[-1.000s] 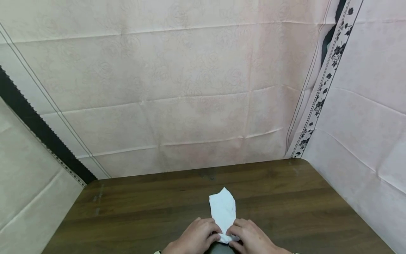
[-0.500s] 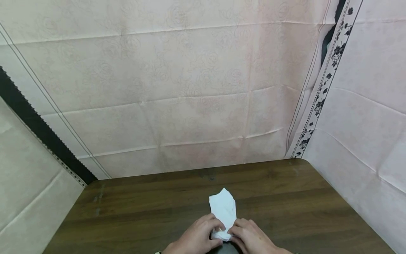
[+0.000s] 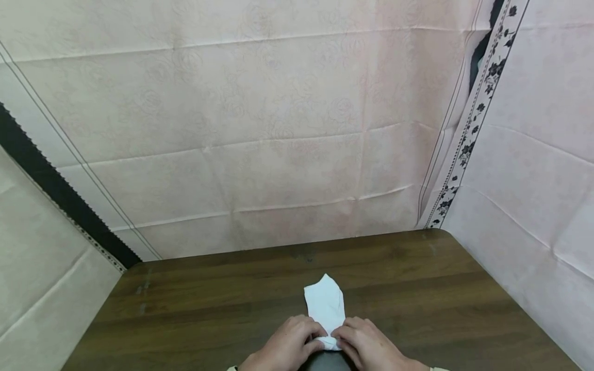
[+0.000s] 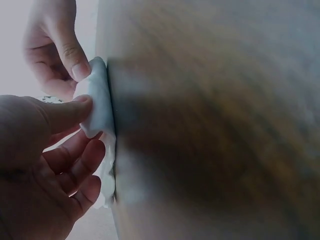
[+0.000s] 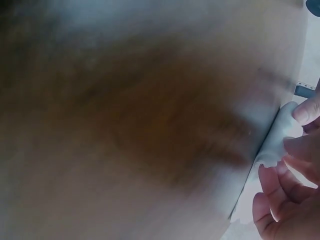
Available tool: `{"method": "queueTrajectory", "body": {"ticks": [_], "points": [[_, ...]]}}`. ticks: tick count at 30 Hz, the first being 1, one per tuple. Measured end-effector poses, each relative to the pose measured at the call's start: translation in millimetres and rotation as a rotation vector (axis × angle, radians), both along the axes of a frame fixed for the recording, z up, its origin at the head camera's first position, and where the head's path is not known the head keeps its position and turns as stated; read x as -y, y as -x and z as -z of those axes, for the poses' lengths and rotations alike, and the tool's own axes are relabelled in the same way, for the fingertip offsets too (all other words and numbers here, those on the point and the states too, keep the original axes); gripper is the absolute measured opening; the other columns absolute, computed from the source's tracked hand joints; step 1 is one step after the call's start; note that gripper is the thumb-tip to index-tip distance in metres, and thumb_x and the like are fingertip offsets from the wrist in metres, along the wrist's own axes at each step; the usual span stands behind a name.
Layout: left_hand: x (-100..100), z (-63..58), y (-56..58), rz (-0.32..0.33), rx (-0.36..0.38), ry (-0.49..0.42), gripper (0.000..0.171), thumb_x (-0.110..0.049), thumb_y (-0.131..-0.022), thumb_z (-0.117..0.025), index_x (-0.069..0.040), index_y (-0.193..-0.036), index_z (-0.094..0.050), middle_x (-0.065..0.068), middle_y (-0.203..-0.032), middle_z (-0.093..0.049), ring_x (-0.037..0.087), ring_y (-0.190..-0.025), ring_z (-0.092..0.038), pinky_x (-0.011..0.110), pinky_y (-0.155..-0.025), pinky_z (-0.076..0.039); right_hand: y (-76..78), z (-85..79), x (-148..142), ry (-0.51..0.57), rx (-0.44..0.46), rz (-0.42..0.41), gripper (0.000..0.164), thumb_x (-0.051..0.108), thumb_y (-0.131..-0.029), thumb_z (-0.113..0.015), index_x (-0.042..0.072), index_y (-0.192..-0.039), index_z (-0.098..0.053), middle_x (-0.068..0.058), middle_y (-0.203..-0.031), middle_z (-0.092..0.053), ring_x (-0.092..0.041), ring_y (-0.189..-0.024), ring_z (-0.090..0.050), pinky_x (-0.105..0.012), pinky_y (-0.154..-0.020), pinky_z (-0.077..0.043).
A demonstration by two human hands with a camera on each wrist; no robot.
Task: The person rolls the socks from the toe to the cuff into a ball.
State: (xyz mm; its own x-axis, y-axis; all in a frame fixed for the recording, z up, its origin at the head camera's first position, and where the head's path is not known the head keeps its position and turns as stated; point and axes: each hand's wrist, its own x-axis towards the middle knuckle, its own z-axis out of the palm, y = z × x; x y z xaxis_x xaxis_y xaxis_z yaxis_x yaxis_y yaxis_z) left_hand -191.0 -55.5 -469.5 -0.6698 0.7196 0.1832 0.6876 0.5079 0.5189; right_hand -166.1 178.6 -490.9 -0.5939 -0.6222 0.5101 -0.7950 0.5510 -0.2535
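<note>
A narrow white tissue (image 3: 326, 303) lies lengthwise on the brown wooden table, its pointed far end flat. Its near end is rolled into a small tube (image 4: 100, 100). My left hand (image 3: 290, 341) pinches the left end of this roll between thumb and fingers. At the right end, my right hand (image 3: 369, 342) pinches it likewise, fingertips close to those of the left. In the left wrist view, the left thumb (image 4: 75, 110) presses on the roll while the other fingers curl beneath. From the right wrist, the right hand (image 5: 292, 195) shows its lower fingers loosely curled beside the tissue.
The wooden table (image 3: 209, 304) spreads around both hands. Pale patterned cloth (image 3: 278, 129) hangs behind it, with more cloth at the left and right sides. A dark rounded object (image 3: 326, 362) shows between the wrists at the bottom edge.
Half a second ago the left thumb and fingers were spread apart over the near end; now they have closed on the roll again. The right hand stays nearly in place at its end.
</note>
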Motion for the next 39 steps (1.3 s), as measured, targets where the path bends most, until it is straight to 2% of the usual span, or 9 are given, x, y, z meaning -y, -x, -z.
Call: {"method": "queueTrajectory", "body": {"ticks": [3, 6, 10, 15, 19, 26, 30, 34, 39], "points": [[-0.1, -1.2, 1.6, -0.008, -0.001, 0.010, 0.007, -0.019, -0.093, -0.073, -0.019, -0.099, -0.076, -0.019, -0.089, -0.064, -0.004, -0.083, -0.053, 0.018, -0.073, -0.045, 0.4, -1.9, 0.6, 0.025, -0.012, 0.005, 0.019, 0.007, -0.086, -0.078, 0.015, -0.101, -0.070, 0.007, -0.096, -0.062, -0.002, -0.082, -0.054, -0.022, -0.067, -0.047], [-0.9, -2.7, 2.4, -0.025, 0.036, 0.016, 0.008, -0.018, -0.094, -0.072, -0.018, -0.100, -0.077, -0.020, -0.089, -0.065, -0.005, -0.083, -0.053, 0.018, -0.073, -0.046, 0.6, -3.7, 1.0, 0.038, -0.039, 0.006, 0.025, 0.008, -0.081, -0.083, 0.014, -0.101, -0.068, 0.006, -0.098, -0.059, -0.004, -0.083, -0.053, -0.019, -0.068, -0.047], [-2.0, -4.1, 2.6, -0.048, 0.082, 0.025, 0.008, -0.018, -0.094, -0.072, -0.018, -0.099, -0.078, -0.020, -0.088, -0.064, -0.005, -0.082, -0.053, 0.019, -0.071, -0.047, -0.3, -5.3, 1.5, 0.023, -0.051, 0.007, 0.032, 0.012, -0.076, -0.088, 0.014, -0.102, -0.068, 0.005, -0.101, -0.059, -0.005, -0.087, -0.054, -0.020, -0.070, -0.047], [-2.2, -3.9, 1.8, -0.056, 0.091, 0.029, 0.008, -0.017, -0.094, -0.071, -0.017, -0.098, -0.078, -0.019, -0.088, -0.065, -0.003, -0.084, -0.054, 0.021, -0.073, -0.048, -0.1, -4.4, 1.4, -0.005, -0.099, 0.020, 0.032, 0.014, -0.073, -0.090, 0.014, -0.099, -0.070, 0.005, -0.099, -0.061, -0.006, -0.086, -0.057, -0.020, -0.070, -0.048], [-1.6, -3.4, 0.2, -0.055, 0.070, 0.023, 0.009, -0.016, -0.094, -0.071, -0.017, -0.099, -0.079, -0.018, -0.090, -0.065, -0.003, -0.086, -0.054, 0.021, -0.075, -0.048, 1.1, -3.4, 0.6, 0.005, -0.108, -0.005, 0.026, 0.010, -0.076, -0.087, 0.015, -0.097, -0.072, 0.007, -0.096, -0.062, -0.004, -0.084, -0.056, -0.017, -0.070, -0.046], [-0.9, -4.7, -3.6, -0.071, 0.062, -0.023, 0.014, -0.015, -0.093, -0.074, -0.014, -0.106, -0.076, -0.013, -0.091, -0.055, -0.002, -0.076, -0.049, 0.017, -0.067, -0.045, 2.6, -3.2, 0.2, 0.004, -0.072, -0.035, 0.019, 0.008, -0.082, -0.082, 0.014, -0.098, -0.074, 0.007, -0.094, -0.063, -0.002, -0.083, -0.057, -0.015, -0.069, -0.046], [-1.9, -4.5, -6.0, -0.049, -0.035, -0.045, 0.019, -0.013, -0.089, -0.079, -0.015, -0.106, -0.071, -0.010, -0.094, -0.056, -0.001, -0.079, -0.051, 0.015, -0.069, -0.045, 2.7, -3.5, 0.9, 0.009, -0.070, -0.031, 0.016, 0.008, -0.083, -0.080, 0.014, -0.097, -0.075, 0.007, -0.092, -0.063, -0.002, -0.082, -0.056, -0.016, -0.069, -0.046], [-2.0, -2.5, -6.3, -0.018, -0.103, -0.049, 0.022, -0.013, -0.085, -0.083, -0.016, -0.102, -0.070, -0.010, -0.096, -0.057, 0.000, -0.082, -0.052, 0.013, -0.070, -0.043, 2.6, -4.9, 1.0, 0.019, -0.001, -0.038, 0.013, 0.007, -0.087, -0.076, 0.014, -0.098, -0.075, 0.009, -0.090, -0.062, 0.001, -0.080, -0.053, -0.015, -0.067, -0.045], [-2.2, -1.2, -6.3, -0.014, -0.081, -0.046, 0.024, -0.013, -0.081, -0.086, -0.016, -0.099, -0.070, -0.010, -0.097, -0.058, -0.001, -0.081, -0.050, 0.013, -0.068, -0.043, 3.0, -5.0, 0.6, 0.015, 0.055, -0.041, 0.013, 0.005, -0.090, -0.074, 0.014, -0.100, -0.076, 0.011, -0.089, -0.061, 0.002, -0.079, -0.051, -0.015, -0.066, -0.044]]}}
